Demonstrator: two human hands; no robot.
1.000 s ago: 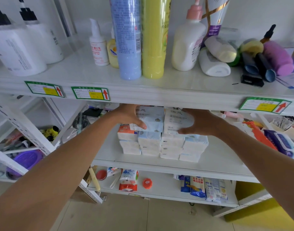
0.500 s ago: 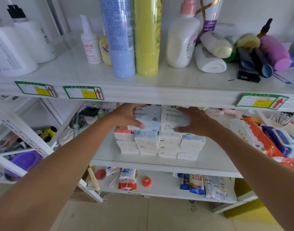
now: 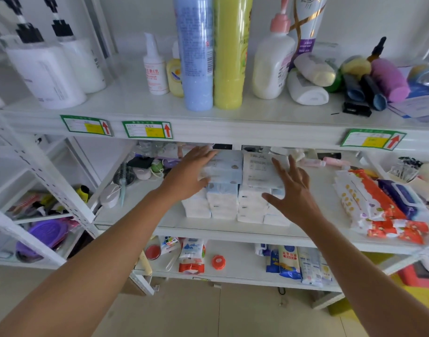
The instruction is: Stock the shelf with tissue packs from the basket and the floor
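Along the front edge of the upper shelf, across the middle of the frame, you see three green-bordered price tags, each with a yellow patch and a red up-arrow; their small print is unreadable. Above them a small white bottle bears red characters ending in "E乳", and a tube at top right of centre shows gold letters "LO". Just below centre, the tissue packs sit stacked in rows on the middle shelf, white and pale blue, several layers deep. Your left hand lies flat on the top-left pack, fingers straight and together. Your right hand holds nothing, fingers spread over the top-right pack; whether they touch it is unclear.
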